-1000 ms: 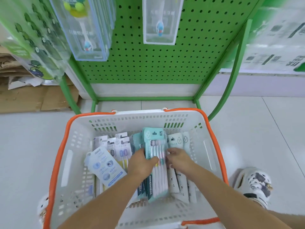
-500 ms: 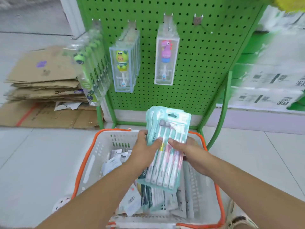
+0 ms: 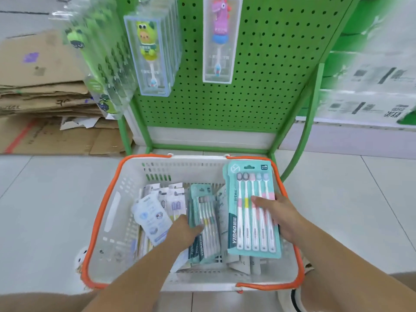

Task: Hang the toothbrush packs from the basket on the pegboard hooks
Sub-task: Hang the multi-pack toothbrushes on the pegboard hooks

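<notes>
Head view. Fingers [image 3: 262,202] of the right hand [image 3: 280,218]: laid across the front of a teal five-brush pack [image 3: 252,212], with the thumb hidden behind it; the pack is gripped and held upright over the right side of the basket [image 3: 108,212], its top edge level with the basket's far rim.

Left hand [image 3: 183,233]: lowered into the basket, its fingers curled onto the edge of a second teal pack [image 3: 206,221] that stands among the stock; it cannot be told whether that pack is fully gripped or only touched.

Basket: white plastic with an orange rim, set on the tiled floor [image 3: 45,199] directly in front of the pegboard [image 3: 270,64]. Contents: several teal packs stacked together near the middle, white two-brush packs [image 3: 175,199] to the left, and a pale blue-and-white pouch [image 3: 150,219] lying tilted at the left of the pile.

Pegboard: green, perforated, framed by green tubing. Hung on it are a row of clear boxes fronted by a green-and-yellow character brush [image 3: 149,55], a single clear box with a purple character brush [image 3: 219,39] to its right, and a row of blurred green-printed packs [image 3: 99,59] at far left.

Flattened cardboard [image 3: 40,86]: stacked on the floor left of the pegboard.
</notes>
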